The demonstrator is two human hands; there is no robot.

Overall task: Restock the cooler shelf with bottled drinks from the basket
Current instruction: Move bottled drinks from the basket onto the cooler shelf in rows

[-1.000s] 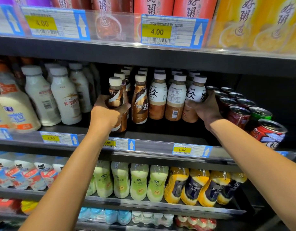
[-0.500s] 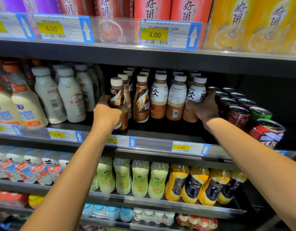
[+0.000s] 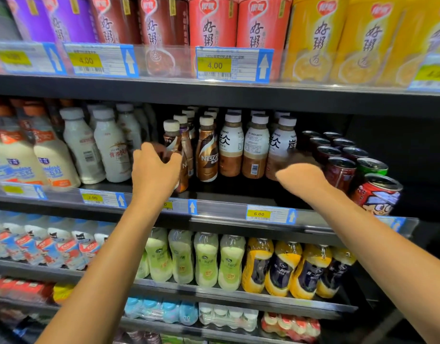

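Observation:
On the cooler shelf (image 3: 223,214) stand rows of small coffee and milk-tea bottles. My left hand (image 3: 154,167) is wrapped around the lower half of a brown coffee bottle (image 3: 172,135) with a white cap, at the front of the left coffee row. My right hand (image 3: 300,176) is at the foot of a white-labelled milk-tea bottle (image 3: 282,145), the rightmost of three. Its fingers are blurred, so the grip is unclear. A Nescafe bottle (image 3: 207,155) stands between the two hands. The basket is not in view.
White milk bottles (image 3: 109,150) crowd the shelf left of my left hand. Dark cans (image 3: 340,170) and a red can (image 3: 377,194) lie right of my right hand. The shelf above (image 3: 214,91) hangs low over the caps. Green and orange bottles fill the shelf below.
My right hand has dropped and drawn back a little from the milk-tea bottle and is now blurred. My left hand stays on the coffee bottle. The view has shifted slightly.

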